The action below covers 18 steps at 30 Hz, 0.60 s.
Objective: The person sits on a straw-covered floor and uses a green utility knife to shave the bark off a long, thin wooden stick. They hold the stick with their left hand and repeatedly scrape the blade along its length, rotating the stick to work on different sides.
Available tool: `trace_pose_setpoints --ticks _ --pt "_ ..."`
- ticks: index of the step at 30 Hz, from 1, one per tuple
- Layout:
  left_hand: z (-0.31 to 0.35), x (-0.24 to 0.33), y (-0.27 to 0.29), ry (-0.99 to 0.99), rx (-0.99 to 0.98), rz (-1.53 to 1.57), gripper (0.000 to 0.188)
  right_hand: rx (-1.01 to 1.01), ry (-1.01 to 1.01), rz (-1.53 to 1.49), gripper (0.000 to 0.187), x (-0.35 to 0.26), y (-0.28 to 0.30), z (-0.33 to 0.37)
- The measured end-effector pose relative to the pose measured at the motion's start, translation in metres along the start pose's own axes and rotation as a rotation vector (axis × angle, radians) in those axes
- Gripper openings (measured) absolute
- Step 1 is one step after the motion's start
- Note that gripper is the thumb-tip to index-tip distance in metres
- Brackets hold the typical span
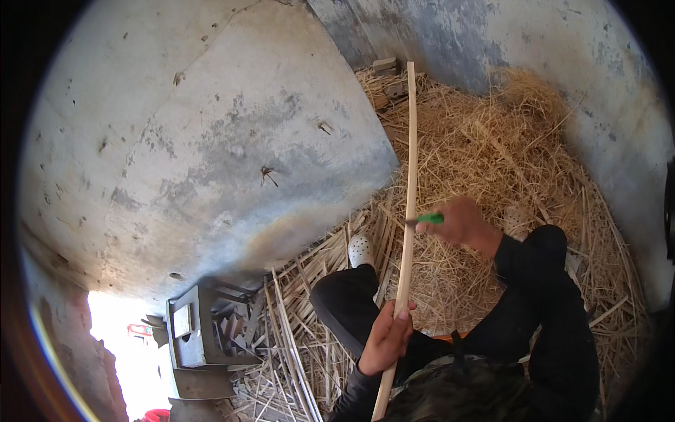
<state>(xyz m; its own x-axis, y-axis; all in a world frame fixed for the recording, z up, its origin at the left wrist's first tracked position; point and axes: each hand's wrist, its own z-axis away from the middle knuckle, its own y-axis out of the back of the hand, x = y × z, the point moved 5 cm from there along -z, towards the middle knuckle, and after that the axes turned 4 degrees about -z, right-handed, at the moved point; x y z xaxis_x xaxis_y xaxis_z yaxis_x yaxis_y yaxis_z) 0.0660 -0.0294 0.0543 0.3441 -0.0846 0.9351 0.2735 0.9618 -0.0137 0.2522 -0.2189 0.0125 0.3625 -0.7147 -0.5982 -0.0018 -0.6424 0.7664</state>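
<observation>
A long, pale strip of wood or bamboo [412, 141] runs from my lap up toward the far wall, leaning a little to the right at its far end. My left hand [387, 339] is wrapped round its lower part, thumb on top. In my right hand [462, 224] is a small green-handled knife [433, 219], held crosswise to the strip. Its dark metal end meets the strip's right edge about midway along. The fingers of that hand are closed round the handle, and the blade's exact shape is too small to make out.
A heap of straw-like shavings [513, 169] fills the floor to the right. Loose strips [288, 330] lie at the left, beside a grey box-like stand [200, 334]. A worn wall [246, 133] rises at the left; bricks [385, 65] lie at the back. My white clog [360, 250] is left of the strip.
</observation>
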Motion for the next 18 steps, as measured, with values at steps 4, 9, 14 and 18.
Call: trace_pose_setpoints --ticks 4,9,14,18 --pt "0.001 -0.003 0.003 -0.032 0.012 -0.02 0.032 -0.086 0.196 -0.034 0.078 -0.041 0.0 0.026" --pt "0.014 -0.003 -0.001 -0.009 -0.032 0.024 0.031 -0.004 0.225 -0.067 0.077 -0.032 -0.03 0.029" --pt "0.007 -0.002 0.003 -0.074 -0.023 0.034 0.028 0.038 0.277 -0.003 0.072 -0.033 -0.011 0.017" --pt "0.018 -0.005 -0.003 -0.043 -0.044 0.028 0.028 0.06 0.072 0.042 0.073 0.012 -0.001 -0.022"
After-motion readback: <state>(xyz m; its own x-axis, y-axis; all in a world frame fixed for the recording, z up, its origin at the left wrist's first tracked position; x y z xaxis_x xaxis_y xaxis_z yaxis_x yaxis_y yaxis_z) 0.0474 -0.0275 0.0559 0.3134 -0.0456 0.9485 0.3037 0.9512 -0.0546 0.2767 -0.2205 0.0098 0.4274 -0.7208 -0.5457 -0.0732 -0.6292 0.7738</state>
